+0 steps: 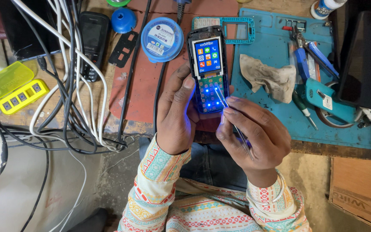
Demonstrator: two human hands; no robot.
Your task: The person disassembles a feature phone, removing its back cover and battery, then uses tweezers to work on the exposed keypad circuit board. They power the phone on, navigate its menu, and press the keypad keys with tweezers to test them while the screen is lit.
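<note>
Blue round tin (162, 39) sits beyond the phone (208, 68) gripped by left fingers (184, 88); right fingers (232, 105) pinch tweezers (230, 118).

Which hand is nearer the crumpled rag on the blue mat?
Right. The right hand, holding tweezers to the phone, sits just below-left of the rag. The left hand grips the phone on its far side from the rag.

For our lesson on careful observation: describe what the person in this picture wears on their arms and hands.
Both arms wear long sleeves of one patterned fabric: cream ground with bands of small geometric motifs in teal, orange, red and yellow. The left sleeve ends at the wrist. The right sleeve does too, with a thin pale bangle over it. The left hand and right hand are bare: no gloves, no rings visible.
</note>
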